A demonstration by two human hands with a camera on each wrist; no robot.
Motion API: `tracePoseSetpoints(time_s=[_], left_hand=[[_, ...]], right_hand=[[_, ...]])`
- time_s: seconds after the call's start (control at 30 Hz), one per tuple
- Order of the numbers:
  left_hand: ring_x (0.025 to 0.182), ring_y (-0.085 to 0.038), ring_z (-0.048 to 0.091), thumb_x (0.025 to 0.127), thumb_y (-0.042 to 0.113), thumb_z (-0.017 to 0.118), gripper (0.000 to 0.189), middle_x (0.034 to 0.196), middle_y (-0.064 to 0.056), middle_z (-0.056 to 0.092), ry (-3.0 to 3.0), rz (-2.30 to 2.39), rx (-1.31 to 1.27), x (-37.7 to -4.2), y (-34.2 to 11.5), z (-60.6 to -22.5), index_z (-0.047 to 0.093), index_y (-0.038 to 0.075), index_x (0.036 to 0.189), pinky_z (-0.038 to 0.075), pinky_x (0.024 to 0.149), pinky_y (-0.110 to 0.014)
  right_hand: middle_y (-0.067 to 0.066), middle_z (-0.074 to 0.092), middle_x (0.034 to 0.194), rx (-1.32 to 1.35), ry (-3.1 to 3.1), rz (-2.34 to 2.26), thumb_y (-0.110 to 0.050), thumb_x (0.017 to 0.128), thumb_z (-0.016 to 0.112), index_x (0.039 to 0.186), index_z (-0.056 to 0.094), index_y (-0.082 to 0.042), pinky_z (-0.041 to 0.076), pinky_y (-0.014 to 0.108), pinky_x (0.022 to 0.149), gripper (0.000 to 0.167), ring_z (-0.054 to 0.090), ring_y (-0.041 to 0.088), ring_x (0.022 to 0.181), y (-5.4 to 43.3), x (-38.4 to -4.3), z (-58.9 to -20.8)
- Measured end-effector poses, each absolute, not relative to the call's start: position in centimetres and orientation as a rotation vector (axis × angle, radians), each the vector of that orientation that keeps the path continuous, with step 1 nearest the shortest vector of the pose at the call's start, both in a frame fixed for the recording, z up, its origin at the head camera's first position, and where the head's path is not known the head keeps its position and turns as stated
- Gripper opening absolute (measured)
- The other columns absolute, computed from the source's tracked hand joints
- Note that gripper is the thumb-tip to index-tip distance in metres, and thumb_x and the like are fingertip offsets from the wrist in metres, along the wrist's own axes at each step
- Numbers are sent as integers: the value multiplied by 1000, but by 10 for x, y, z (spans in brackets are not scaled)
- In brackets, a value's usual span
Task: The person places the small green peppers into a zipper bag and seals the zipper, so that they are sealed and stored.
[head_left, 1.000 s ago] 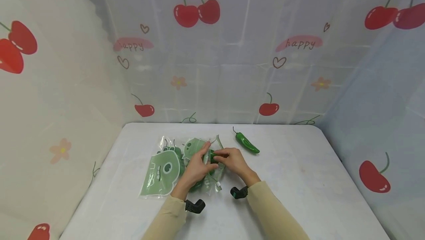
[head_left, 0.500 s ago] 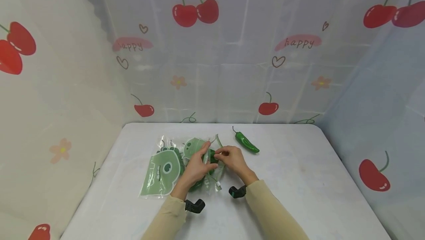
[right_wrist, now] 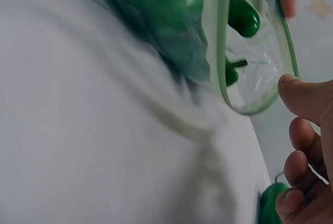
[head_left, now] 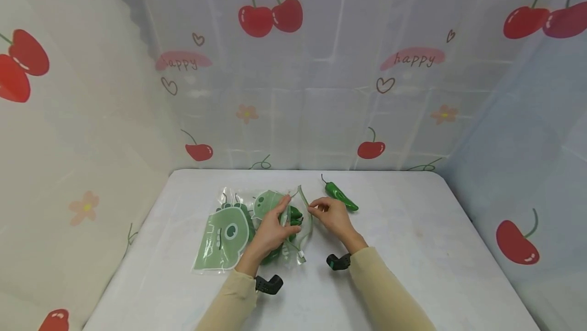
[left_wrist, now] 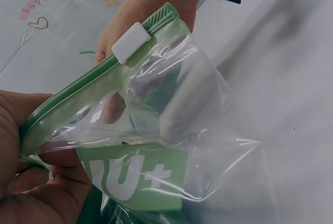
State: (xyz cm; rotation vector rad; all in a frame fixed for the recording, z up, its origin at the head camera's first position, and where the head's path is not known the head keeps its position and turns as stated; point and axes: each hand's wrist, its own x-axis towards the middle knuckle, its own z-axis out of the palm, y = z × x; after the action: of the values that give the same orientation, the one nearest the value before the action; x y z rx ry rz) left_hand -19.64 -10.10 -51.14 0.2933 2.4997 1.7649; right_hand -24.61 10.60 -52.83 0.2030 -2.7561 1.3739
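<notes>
A clear slider zip bag (head_left: 220, 242) with pale green cartoon faces printed on it lies on the white table. Its mouth stands open toward the right, and its white slider (left_wrist: 131, 42) sits near one end of the green zip. Inside, green chili peppers (right_wrist: 243, 16) show through the mouth. My left hand (head_left: 271, 230) grips the bag's edge by the zip, fingers curled in the left wrist view. With thumb and fingers my right hand (head_left: 334, 217) pinches the opposite rim (right_wrist: 255, 108). Another green chili pepper (head_left: 340, 196) lies loose beyond the right hand.
The white table (head_left: 412, 249) extends around the bag, with its far edge against a cherry-printed curtain (head_left: 302, 91). Similar cloth hangs on the left and right sides. A black wrist camera (head_left: 338, 261) sits on the right wrist, another (head_left: 269, 284) on the left.
My right hand has let go of the chili pepper at the bag's mouth and moved slightly right to the rim. The pepper now sits inside. My left hand has stayed in place.
</notes>
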Motion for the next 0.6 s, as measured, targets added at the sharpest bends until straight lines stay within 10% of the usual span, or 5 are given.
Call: tracePoseSetpoints(time_s=[0.6], left_hand=[[159,-28,21,85,6,81,88,170,-11,26,2484,1775,312,-196,-101,-513,35,7,161,34,120,-46]], right_hand=[[8,65,90,-45,-2676,1246,-26,90,81,107,77,-9,43,33,76,24,56,24,85,152,-265,-537]])
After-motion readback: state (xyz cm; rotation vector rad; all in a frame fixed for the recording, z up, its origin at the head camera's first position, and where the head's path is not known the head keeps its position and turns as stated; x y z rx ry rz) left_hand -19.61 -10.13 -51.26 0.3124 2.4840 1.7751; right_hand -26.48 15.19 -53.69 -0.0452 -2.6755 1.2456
